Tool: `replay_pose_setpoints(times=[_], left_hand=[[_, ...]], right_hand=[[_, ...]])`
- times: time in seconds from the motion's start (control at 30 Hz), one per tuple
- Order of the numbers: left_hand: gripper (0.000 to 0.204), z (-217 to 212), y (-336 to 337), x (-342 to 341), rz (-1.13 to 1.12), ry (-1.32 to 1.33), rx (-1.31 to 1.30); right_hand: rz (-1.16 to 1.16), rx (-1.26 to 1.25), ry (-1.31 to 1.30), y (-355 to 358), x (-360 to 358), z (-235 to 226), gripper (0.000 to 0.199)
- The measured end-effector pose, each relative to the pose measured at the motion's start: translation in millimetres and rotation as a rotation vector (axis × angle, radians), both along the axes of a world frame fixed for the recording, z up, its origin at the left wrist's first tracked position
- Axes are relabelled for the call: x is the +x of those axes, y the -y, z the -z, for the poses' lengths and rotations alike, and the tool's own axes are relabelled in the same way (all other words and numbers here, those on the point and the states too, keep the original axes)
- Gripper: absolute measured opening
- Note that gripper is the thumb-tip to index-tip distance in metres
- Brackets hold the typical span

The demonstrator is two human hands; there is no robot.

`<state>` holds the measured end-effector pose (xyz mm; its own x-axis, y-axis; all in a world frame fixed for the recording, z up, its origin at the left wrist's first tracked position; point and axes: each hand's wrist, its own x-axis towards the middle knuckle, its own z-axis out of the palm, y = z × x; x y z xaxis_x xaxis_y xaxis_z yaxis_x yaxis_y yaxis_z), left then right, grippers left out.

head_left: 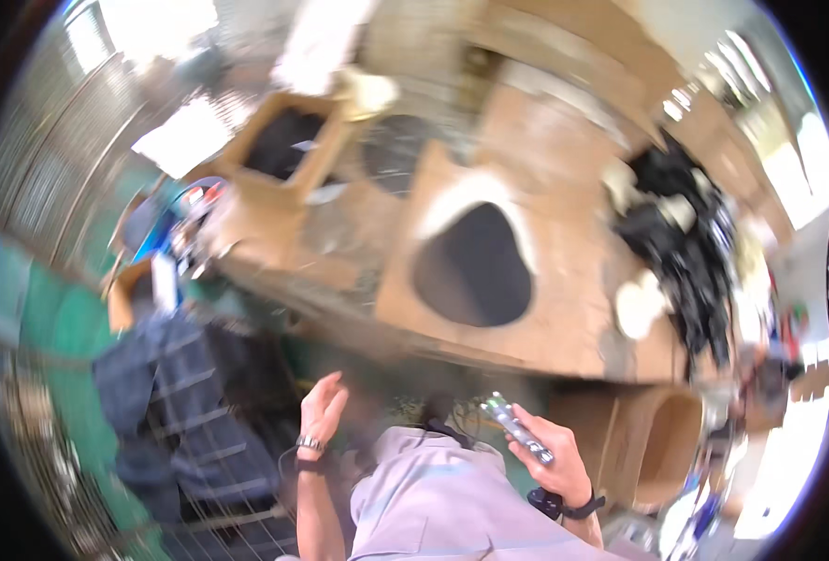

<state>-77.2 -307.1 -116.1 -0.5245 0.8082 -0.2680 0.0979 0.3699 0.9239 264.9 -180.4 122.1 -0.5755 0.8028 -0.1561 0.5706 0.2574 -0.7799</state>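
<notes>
Blurred cardboard worktable (564,327); right hand (555,467) grips slim tool (517,428); left hand (323,404) empty.

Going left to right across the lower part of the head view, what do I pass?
Dark blue striped cloth → left hand, open and empty, with a bracelet at the wrist → pale shirt → right hand holding a small silvery object → round-holed cardboard piece.

A pale lilac-grey shirt (433,500) is worn over the torso, and both forearms are left bare. A beaded metallic bracelet (309,443) is seen at the left wrist above a dark band, and a black wrist strap (583,510) is worn on the right.
</notes>
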Motion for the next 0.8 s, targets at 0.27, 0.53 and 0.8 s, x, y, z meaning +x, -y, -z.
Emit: replay_pose_setpoints(times=[0.27, 0.53, 0.8], left_hand=[[0.046, 150, 5, 4, 0.418, -0.250, -0.517], [0.031, 200, 48, 0, 0.006, 0.450, -0.677], [0.006, 205, 65, 21, 0.168, 0.233, -0.563]], right_hand=[[0.493, 0.135, -0.038, 26, 89, -8, 0.055], [0.484, 0.279, -0.136, -15, 98, -15, 0.055], [0.257, 0.134, -0.141, -29, 103, -19, 0.060]])
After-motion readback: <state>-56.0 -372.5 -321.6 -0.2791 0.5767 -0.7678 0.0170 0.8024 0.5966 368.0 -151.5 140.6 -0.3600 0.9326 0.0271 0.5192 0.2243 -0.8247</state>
